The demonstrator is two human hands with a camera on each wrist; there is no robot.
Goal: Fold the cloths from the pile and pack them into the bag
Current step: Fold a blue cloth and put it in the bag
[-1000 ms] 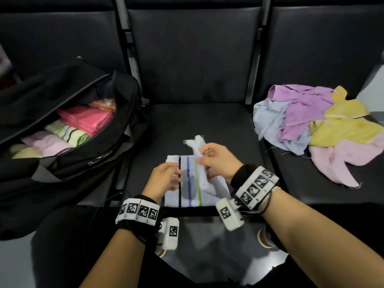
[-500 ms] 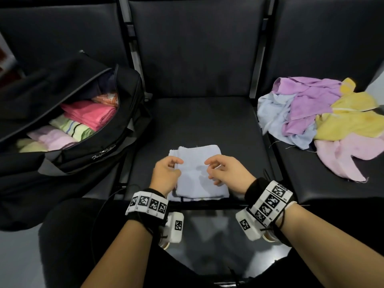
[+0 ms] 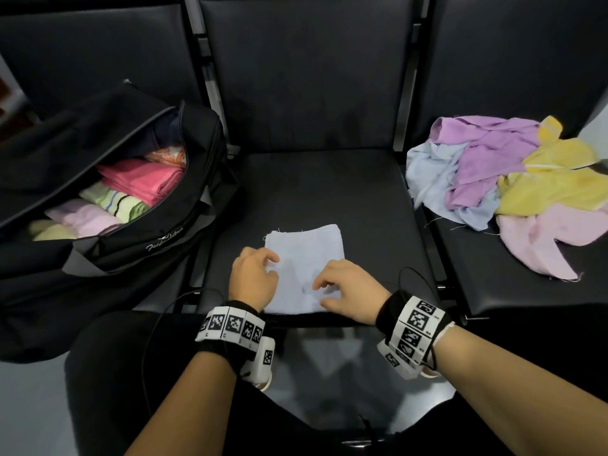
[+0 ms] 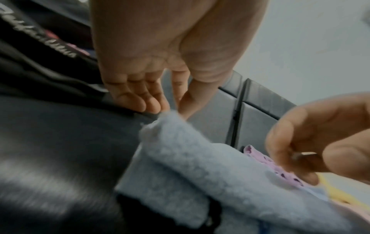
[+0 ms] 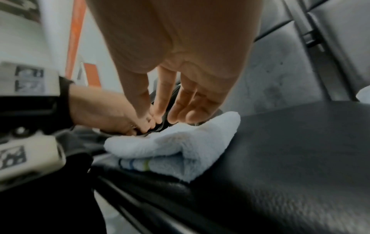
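Note:
A pale blue cloth (image 3: 306,255) lies folded in a rectangle on the front of the middle seat; in the right wrist view its striped layer (image 5: 140,164) shows underneath. My left hand (image 3: 274,266) touches the cloth's left edge with loosely bent fingers (image 4: 156,104). My right hand (image 3: 329,291) rests its straight fingertips (image 5: 176,115) on the cloth's near right part. An open black bag (image 3: 131,245) on the left seat holds several folded cloths (image 3: 141,182). The loose pile (image 3: 513,179) of purple, yellow, pink and blue cloths lies on the right seat.
The black seats (image 3: 312,189) have upright backrests behind and metal bars between them. The bag's flap (image 3: 82,136) is thrown back. My legs in dark trousers (image 3: 131,373) are below the seat's front edge. A thin cable (image 3: 154,340) runs from my left wrist.
My right hand held a flap of the striped cloth raised, then laid it over. The stripes are now covered, and both hands have come down onto the flat folded cloth.

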